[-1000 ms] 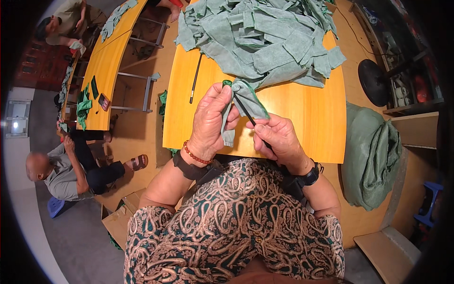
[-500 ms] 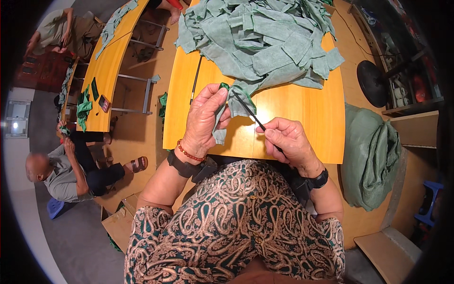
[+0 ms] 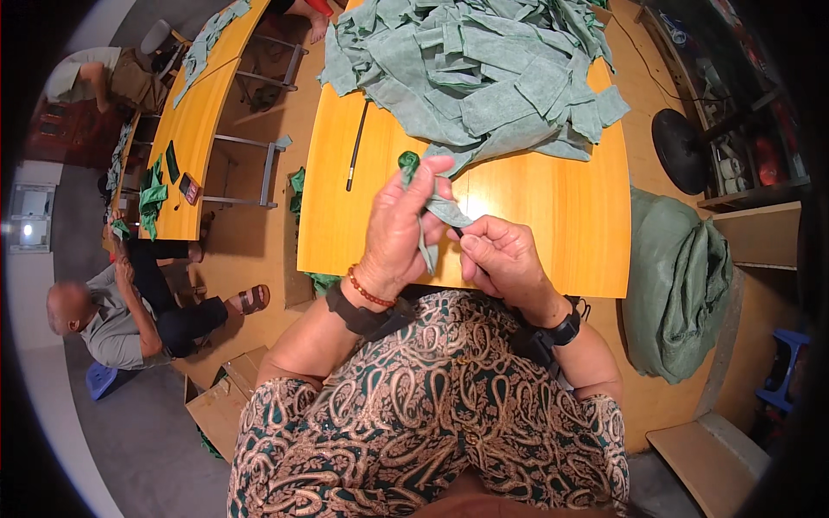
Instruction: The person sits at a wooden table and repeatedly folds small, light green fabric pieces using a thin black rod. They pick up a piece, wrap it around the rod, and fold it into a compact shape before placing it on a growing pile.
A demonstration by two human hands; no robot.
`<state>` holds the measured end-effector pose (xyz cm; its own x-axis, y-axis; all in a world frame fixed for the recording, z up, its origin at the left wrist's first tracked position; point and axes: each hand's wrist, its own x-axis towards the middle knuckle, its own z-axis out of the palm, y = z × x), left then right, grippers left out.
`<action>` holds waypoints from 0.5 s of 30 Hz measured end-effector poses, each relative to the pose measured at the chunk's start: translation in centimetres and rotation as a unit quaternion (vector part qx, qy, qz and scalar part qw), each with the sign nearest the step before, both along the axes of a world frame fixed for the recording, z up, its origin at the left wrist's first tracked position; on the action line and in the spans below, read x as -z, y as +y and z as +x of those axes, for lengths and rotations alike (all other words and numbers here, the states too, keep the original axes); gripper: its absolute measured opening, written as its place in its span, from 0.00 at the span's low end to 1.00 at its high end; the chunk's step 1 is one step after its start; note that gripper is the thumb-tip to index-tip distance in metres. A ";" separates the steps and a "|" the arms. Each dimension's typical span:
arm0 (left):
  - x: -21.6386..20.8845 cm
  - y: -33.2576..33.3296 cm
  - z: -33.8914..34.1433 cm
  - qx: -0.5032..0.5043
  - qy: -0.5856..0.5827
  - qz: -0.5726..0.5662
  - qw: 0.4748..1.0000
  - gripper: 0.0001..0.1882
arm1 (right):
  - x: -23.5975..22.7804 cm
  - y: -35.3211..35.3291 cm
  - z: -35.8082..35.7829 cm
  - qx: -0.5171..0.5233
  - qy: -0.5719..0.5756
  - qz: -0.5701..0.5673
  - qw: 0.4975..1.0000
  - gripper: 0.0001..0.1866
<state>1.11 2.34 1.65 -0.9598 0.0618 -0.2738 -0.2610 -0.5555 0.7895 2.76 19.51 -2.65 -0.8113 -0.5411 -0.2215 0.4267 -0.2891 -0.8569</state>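
Observation:
Above the near part of the yellow table [image 3: 553,233], my left hand [image 3: 389,229] is closed on a narrow grey-green fabric strip [image 3: 447,212]. A darker, glossy green end [image 3: 408,161] of it sticks up past the fingertips. My right hand [image 3: 508,259] pinches a thin black stick [image 3: 457,232], whose short visible part meets the strip's right end. Fingers and cloth hide the rest of the stick. Just beyond my hands rises a large pile of grey-green cloth pieces [image 3: 484,78]. A second slim black stick [image 3: 356,147] lies on the table left of the pile.
A large green sack [image 3: 678,293] stands right of the table, below a round black base [image 3: 680,154]. To the left, a seated person [image 3: 121,319] handles green cloth beside another yellow table [image 3: 192,121]. An opened cardboard box [image 3: 216,410] sits at lower left.
My right hand has moved slightly left and nearer the left hand. The black stick, long and bare before, is now mostly covered by cloth. My left hand has turned and shifted right.

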 end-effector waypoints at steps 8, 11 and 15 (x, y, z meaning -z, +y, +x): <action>-0.6 -1.5 -0.3 0.045 -0.028 0.064 0.997 0.25 | 0.0 0.1 0.0 0.019 0.010 -0.011 1.000 0.08; -0.4 -2.0 -0.6 0.076 0.000 0.023 0.997 0.22 | -0.2 0.4 0.1 0.015 -0.006 -0.016 1.000 0.08; -0.1 -3.1 -1.0 0.056 0.010 0.049 0.997 0.20 | -1.0 2.2 0.8 -0.034 -0.006 0.005 0.999 0.09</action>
<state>0.15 -0.81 1.77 -0.9507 0.1940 -0.2421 -0.3102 -0.5981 0.7390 3.55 21.73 -1.61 -0.7698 -0.5925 -0.2373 0.4556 -0.2498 -0.8544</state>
